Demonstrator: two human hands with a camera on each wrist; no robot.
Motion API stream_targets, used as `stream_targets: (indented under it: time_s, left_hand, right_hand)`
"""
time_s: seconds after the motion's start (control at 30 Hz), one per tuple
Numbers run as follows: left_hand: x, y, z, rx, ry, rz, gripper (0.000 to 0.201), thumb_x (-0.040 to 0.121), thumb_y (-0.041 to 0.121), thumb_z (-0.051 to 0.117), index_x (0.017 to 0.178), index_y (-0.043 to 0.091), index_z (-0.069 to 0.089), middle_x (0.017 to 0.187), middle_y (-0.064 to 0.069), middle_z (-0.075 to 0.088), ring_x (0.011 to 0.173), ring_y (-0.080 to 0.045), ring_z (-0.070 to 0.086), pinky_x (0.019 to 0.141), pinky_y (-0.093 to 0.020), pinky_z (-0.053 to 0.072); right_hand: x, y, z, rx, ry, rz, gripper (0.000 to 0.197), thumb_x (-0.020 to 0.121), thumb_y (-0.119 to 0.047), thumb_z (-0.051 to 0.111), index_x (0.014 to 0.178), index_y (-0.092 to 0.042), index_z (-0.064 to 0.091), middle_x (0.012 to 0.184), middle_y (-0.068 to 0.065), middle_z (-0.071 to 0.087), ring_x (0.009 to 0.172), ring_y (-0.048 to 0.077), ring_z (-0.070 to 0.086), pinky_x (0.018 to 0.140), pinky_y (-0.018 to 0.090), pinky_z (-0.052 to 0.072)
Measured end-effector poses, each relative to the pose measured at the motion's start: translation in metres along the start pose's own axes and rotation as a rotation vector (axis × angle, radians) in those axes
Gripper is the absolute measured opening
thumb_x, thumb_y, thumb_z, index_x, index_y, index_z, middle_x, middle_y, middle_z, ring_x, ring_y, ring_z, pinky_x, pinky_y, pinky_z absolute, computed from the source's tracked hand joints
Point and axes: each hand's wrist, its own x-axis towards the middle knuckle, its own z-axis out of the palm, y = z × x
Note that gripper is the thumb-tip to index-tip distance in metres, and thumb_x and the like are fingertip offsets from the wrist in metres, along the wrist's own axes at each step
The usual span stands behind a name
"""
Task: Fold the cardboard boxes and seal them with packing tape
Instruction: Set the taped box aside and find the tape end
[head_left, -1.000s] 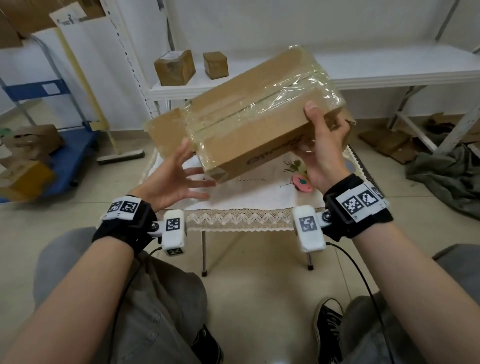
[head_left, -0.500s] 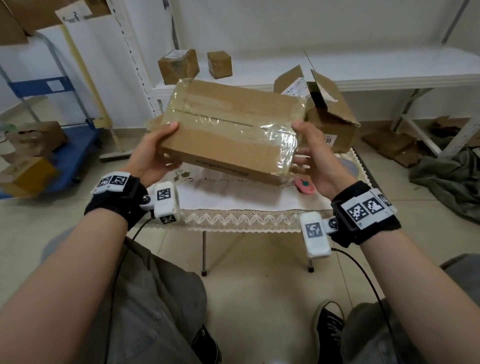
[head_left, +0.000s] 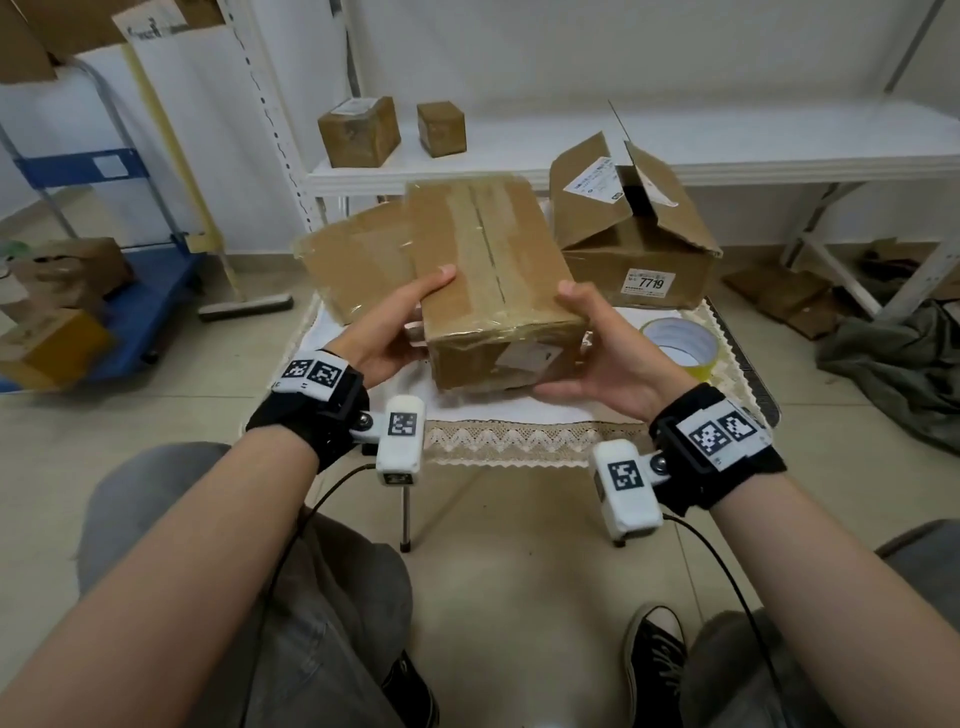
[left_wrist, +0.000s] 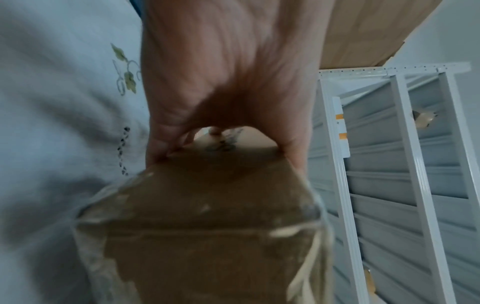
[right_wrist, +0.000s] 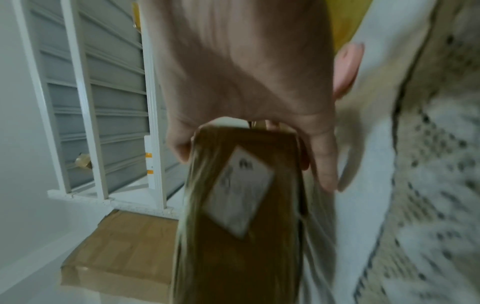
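Cardboard, glossy with clear tape, makes up the sealed box (head_left: 493, 280) held above the table (head_left: 519, 410). Left of the box, the left hand (head_left: 384, 332) clasps its side, thumb on top and fingers underneath. Right of the box, the right hand (head_left: 602, 358) grips the other side likewise. Farther right of the box, a tape roll (head_left: 680, 343) lies before an open box (head_left: 634, 234).

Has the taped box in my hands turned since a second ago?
Yes. The taped box has swung round: its long side now points away toward the white shelf, short end facing you, and it sits lower.
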Motion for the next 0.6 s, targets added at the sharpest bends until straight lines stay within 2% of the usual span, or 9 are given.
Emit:
stream_targets:
  time_s: [0.07,0.1,0.13,0.2,0.23,0.3,0.37,0.5,0.6]
  left_hand:
    - [-0.001,-0.001,-0.002,0.136,0.043,0.075,0.071,0.086,0.049,0.069,0.148,0.026,0.043,0.126,0.009,0.059,0.107,-0.012,0.061,0.089,-0.029,0.053]
    - [-0.002,-0.001,-0.001,0.244,0.077,0.156,0.077,0.087,0.048,0.069,0.153,0.031,0.033,0.130,0.014,0.051,0.109,-0.006,0.056,0.088,-0.024,0.048]
    - [-0.004,0.000,-0.002,0.372,0.094,0.259,0.079,0.086,0.049,0.071,0.153,0.036,0.032,0.137,0.016,0.046,0.115,-0.002,0.050,0.094,-0.023,0.043]
    - [-0.005,0.004,-0.005,0.639,0.028,0.432,0.080,0.075,0.060,0.076,0.146,0.040,0.043,0.151,0.014,0.039,0.131,-0.005,0.041,0.110,-0.036,0.035]
    - [-0.007,0.008,-0.007,0.746,-0.026,0.468,0.081,0.069,0.064,0.078,0.141,0.039,0.050,0.152,0.012,0.041,0.134,-0.007,0.041,0.113,-0.041,0.034]
    - [-0.011,0.017,-0.009,0.896,-0.073,0.488,0.083,0.058,0.068,0.080,0.132,0.036,0.060,0.143,0.011,0.050,0.128,-0.008,0.048,0.110,-0.044,0.040]
    - [-0.014,0.026,-0.010,1.007,-0.070,0.512,0.079,0.055,0.064,0.083,0.125,0.033,0.064,0.129,0.011,0.058,0.117,-0.006,0.055,0.101,-0.038,0.049]
    - [-0.016,0.037,-0.010,1.197,-0.166,0.540,0.056,0.065,0.037,0.091,0.116,0.026,0.069,0.114,0.014,0.062,0.110,-0.008,0.060,0.087,-0.029,0.055]
    - [-0.014,0.040,-0.010,1.257,-0.192,0.572,0.042,0.066,0.036,0.091,0.103,0.025,0.073,0.111,0.013,0.064,0.107,-0.010,0.061,0.090,-0.034,0.053]
  right_hand:
    - [0.002,0.002,-0.002,0.020,0.028,0.018,0.058,0.085,-0.048,0.072,0.132,-0.021,0.053,0.128,0.019,0.057,0.113,0.037,0.064,0.089,0.058,0.057]
    - [0.003,0.004,-0.001,0.012,0.040,0.022,0.062,0.085,-0.048,0.073,0.136,-0.021,0.050,0.129,0.019,0.057,0.112,0.036,0.065,0.086,0.057,0.058]
    - [0.004,0.006,0.000,-0.001,0.046,0.020,0.063,0.085,-0.048,0.072,0.137,-0.022,0.049,0.131,0.018,0.057,0.111,0.036,0.065,0.085,0.057,0.059]
    - [0.004,0.007,0.001,-0.027,0.060,0.011,0.059,0.086,-0.049,0.070,0.136,-0.024,0.050,0.129,0.017,0.058,0.110,0.035,0.066,0.085,0.057,0.059]
    - [0.004,0.006,0.000,-0.046,0.069,0.007,0.057,0.087,-0.049,0.069,0.135,-0.025,0.050,0.127,0.017,0.060,0.110,0.034,0.066,0.086,0.057,0.058]
    - [0.005,0.005,-0.002,-0.095,0.095,0.003,0.057,0.086,-0.051,0.069,0.134,-0.026,0.049,0.124,0.017,0.062,0.111,0.033,0.065,0.088,0.057,0.058]
    - [0.006,0.005,-0.005,-0.129,0.103,0.003,0.057,0.085,-0.052,0.070,0.132,-0.027,0.050,0.122,0.016,0.063,0.112,0.032,0.065,0.089,0.056,0.058]
    - [0.007,0.005,-0.006,-0.145,0.105,-0.001,0.055,0.086,-0.052,0.069,0.132,-0.028,0.050,0.116,0.013,0.064,0.111,0.031,0.065,0.090,0.056,0.058]
    - [0.007,0.005,-0.007,-0.146,0.102,0.000,0.056,0.086,-0.053,0.069,0.133,-0.029,0.049,0.115,0.013,0.064,0.112,0.032,0.065,0.090,0.056,0.058]
